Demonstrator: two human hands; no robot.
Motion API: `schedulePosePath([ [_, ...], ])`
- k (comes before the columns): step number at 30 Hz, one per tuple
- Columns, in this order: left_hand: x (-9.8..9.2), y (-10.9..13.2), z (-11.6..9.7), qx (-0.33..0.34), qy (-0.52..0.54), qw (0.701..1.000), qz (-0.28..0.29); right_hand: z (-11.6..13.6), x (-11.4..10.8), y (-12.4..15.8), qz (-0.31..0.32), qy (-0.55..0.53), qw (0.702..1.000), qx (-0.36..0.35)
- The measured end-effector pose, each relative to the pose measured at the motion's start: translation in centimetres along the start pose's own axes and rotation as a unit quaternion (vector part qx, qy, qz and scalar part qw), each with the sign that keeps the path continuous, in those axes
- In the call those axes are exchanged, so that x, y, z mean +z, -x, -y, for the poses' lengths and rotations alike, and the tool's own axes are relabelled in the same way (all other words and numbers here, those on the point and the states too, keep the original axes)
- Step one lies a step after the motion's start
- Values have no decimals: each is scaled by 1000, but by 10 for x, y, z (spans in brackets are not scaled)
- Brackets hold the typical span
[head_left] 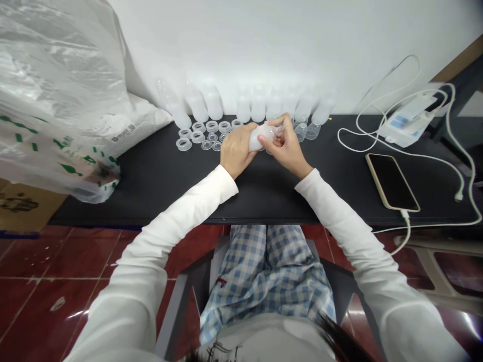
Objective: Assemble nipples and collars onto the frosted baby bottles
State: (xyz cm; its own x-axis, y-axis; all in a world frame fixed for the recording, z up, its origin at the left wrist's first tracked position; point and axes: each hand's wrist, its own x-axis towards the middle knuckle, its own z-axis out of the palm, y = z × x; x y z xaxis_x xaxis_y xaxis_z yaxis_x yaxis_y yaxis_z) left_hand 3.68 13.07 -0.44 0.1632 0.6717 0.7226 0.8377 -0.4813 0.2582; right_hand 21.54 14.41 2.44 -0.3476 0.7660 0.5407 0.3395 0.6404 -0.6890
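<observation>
My left hand [237, 150] is wrapped round the body of a translucent plastic bottle [261, 137] held sideways over the black table [158, 176]. My right hand [287, 146] pinches the bottle's neck end with its fingers curled. Just behind and left of my hands lie several clear plastic rings and small caps [204, 134]. A row of several translucent bottles [245, 108] stands against the white wall behind them.
A large clear plastic bag [49, 100] lies heaped on the table's left end, above a cardboard box [22, 206]. A phone [391, 181] lies face up at the right, plugged into a white cable [433, 161], near a white charger [409, 120].
</observation>
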Motion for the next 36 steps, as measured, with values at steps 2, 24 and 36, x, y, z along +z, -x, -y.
schedulePosePath([
  [2, 0, -1, 5, -27, 5, 999, -27, -1, -8, -2, 18, 27, 999, -24],
  [24, -7, -6, 15, -14, -28, 997, 76, -29, -43, -12, -129, 46, 989, -61],
  [36, -16, -9, 8, 4, -100, 989, 107, -12, -29, -6, 16, -34, 994, -100],
])
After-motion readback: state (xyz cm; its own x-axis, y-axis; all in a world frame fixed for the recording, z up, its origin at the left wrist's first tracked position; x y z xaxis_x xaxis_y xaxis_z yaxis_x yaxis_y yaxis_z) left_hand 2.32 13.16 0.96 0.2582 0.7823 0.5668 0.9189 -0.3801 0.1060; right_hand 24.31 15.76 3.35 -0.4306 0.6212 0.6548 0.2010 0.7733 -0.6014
